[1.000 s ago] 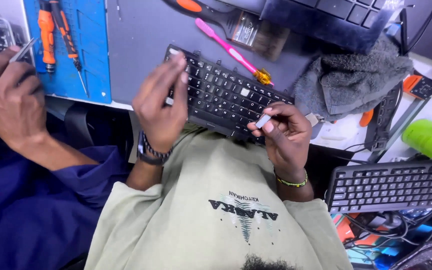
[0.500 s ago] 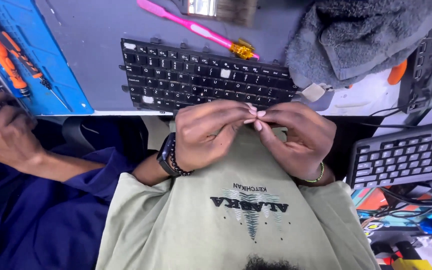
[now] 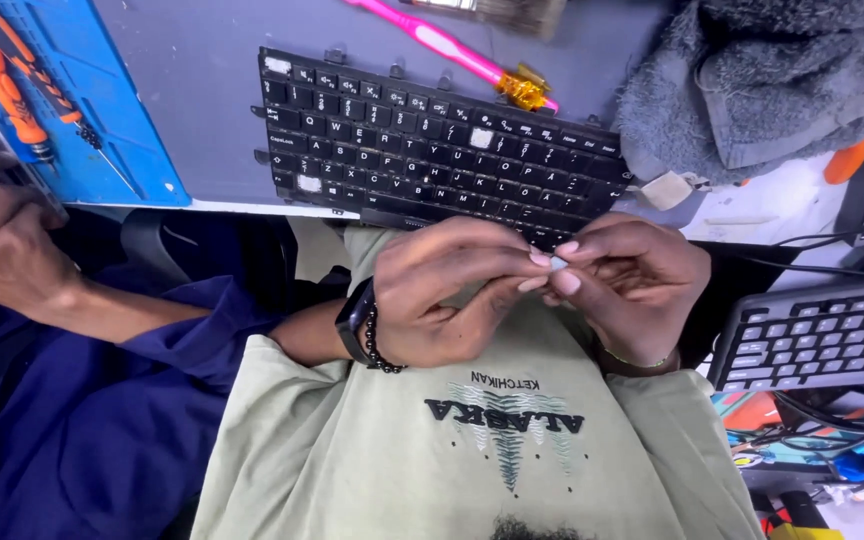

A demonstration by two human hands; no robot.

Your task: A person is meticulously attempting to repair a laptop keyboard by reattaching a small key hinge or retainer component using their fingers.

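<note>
My left hand (image 3: 442,290), with a black watch and a bead bracelet at the wrist, and my right hand (image 3: 632,285) meet in front of my chest. Their fingertips pinch one small pale keycap (image 3: 557,263) between them, and most of it is hidden by the fingers. Just beyond the hands a black laptop keyboard (image 3: 432,150) lies on the grey table (image 3: 202,80). It shows three pale gaps where keys are off.
A pink brush (image 3: 447,50) and a paintbrush (image 3: 512,12) lie behind the keyboard, with a grey towel (image 3: 762,70) at the right. On the left is a blue mat (image 3: 102,130) with orange tools (image 3: 7,75). A co-worker's hand (image 3: 2,240) in a blue sleeve works there. A second keyboard (image 3: 822,335) sits at the right.
My left hand left the keyboard and joined the right hand. Both came together over my chest on the small pale keycap, and they have barely shifted in the last half second.
</note>
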